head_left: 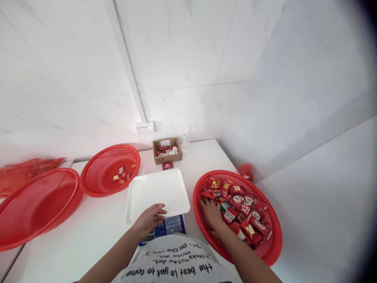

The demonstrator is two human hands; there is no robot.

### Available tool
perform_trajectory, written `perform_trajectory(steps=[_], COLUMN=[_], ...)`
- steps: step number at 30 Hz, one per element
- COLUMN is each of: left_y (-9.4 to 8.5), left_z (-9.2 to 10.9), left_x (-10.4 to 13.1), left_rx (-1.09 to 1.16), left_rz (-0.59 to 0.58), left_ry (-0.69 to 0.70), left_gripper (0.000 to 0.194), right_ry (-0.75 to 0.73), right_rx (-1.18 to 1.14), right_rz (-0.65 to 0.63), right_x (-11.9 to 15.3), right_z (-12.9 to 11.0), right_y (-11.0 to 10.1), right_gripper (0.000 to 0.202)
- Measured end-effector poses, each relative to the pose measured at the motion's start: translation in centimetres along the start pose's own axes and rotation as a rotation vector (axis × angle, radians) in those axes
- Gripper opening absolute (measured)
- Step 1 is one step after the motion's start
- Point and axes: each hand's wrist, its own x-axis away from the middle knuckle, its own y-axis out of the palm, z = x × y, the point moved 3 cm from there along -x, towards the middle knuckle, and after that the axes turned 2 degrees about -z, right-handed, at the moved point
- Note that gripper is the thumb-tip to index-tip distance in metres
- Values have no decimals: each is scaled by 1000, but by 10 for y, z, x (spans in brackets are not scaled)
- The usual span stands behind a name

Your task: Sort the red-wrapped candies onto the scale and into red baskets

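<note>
Bright, diffuse light; soft shadow across right wall (306, 114); right edge vignetted black.

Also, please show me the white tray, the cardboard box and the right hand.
White tray (158, 191): head view, on its bare middle.
Cardboard box (171, 158): head view, on its front wall.
Right hand (211, 212): head view, on its back.

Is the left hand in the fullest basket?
No, the right hand is in that basket; the left hand is near the tray.
</note>
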Motion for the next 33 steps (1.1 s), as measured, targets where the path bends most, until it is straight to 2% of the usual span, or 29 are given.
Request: perform_trajectory(steps=[4,8,13,17,21,25,27,30,32,33], left_y=[1,-2,-4,-2,1,3,4,6,11,15], left_z=[-3,-8,-8,-7,-12,-15,-13,-10,-8,-7], left_x=[-1,-3,0,1,-2,1,4,7,9,10], left_rx=[0,12,11,2,10,4,-7,-15,-7,0], left_rz=[-5,-11,10,6,-29,-61,-97,-186,-265,-305], left_ry=[-1,-8,-11,-7,-10,-24,-27,-33,-35,-39], left_gripper=[23,23,20,23,31,34,34,37,42,45], right_ry=[72,45,-41,-54,59,243,325,364,344,335], right_rx=[-1,-86,-483,-854,-1048,-1184,-1284,-1547,-1763,-1859], right_rz=[5,54,157,302,427,626,682,665,553,448], right_x=[-5,-3,5,12,15,20,23,30,34,36], right_z=[-5,-3,12,23,35,49,50,37,14,-1], right_y=[-7,-12,-18,-25,-32,-44,-52,-65,-72,-74], right_gripper=[49,45,42,31,23,25,28,34,39,41])
